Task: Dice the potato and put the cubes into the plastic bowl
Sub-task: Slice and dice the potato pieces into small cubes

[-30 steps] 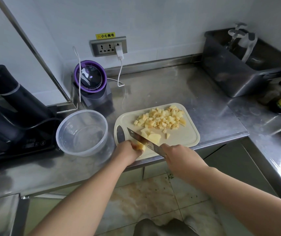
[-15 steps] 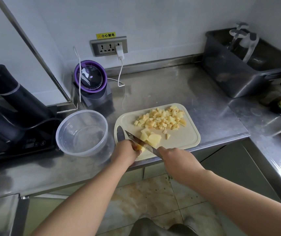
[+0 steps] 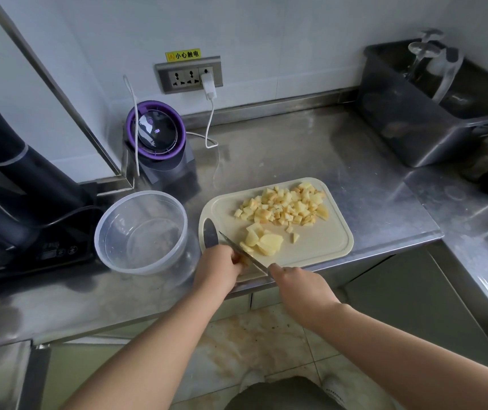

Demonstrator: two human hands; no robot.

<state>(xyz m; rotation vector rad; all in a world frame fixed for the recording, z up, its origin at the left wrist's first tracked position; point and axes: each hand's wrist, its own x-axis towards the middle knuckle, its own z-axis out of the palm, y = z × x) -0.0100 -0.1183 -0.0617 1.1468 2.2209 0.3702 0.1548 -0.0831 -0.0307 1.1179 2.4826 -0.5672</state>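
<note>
one knife (image 3: pixel 241 250) gripped in right fingers (image 3: pixel 279 269), left fingers (image 3: pixel 230 257) pinching one potato piece (image 3: pixel 243 261)

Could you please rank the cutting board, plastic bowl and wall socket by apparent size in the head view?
Largest: cutting board.
Next: plastic bowl.
Smallest: wall socket, though it sits farther from the camera.

1 head-worn view, looking steeply down and forward, close over the counter (image 3: pixel 310 149)
</note>
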